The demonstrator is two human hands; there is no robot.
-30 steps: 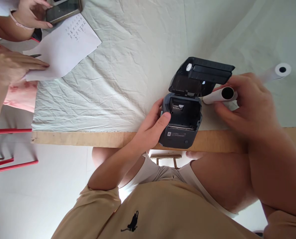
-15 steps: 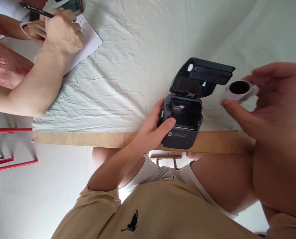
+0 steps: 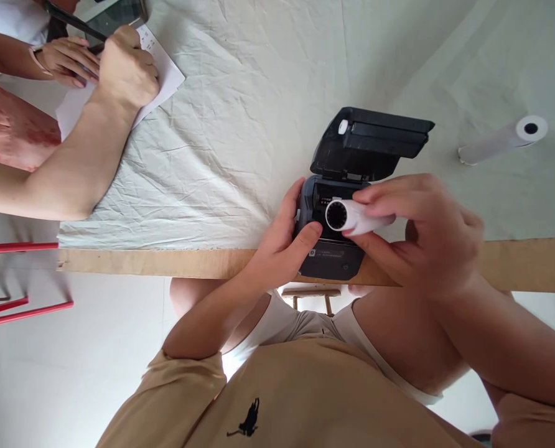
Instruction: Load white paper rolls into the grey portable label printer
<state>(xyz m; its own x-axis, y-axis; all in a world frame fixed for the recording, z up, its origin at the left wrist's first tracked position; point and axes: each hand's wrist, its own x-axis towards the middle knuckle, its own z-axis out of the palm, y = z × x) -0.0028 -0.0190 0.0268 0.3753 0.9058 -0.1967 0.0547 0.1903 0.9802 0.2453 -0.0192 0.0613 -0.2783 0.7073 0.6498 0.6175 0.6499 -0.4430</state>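
A dark label printer (image 3: 331,260) rests at the table's front edge, its lid (image 3: 371,142) swung up and back. My left hand (image 3: 289,239) grips the printer's left side, thumb over the front rim. Between the thumb and fingers of my right hand (image 3: 422,230) is a white paper roll (image 3: 359,216), tilted, its dark hollow end facing left. The roll is over the printer's open compartment and hides much of it; whether it touches the inside I cannot tell.
Another long white roll (image 3: 496,142) stands on the cloth-covered table (image 3: 259,93) at the right. At the upper left a person's hand (image 3: 128,68) holds a black pen (image 3: 72,20) over paper sheets (image 3: 165,74), near a phone (image 3: 116,22). Red metal bars (image 3: 25,314) show at the lower left.
My right hand has brought the paper roll leftward from the right side to above the printer's compartment. The long roll at the right now shows. My left hand keeps its hold.
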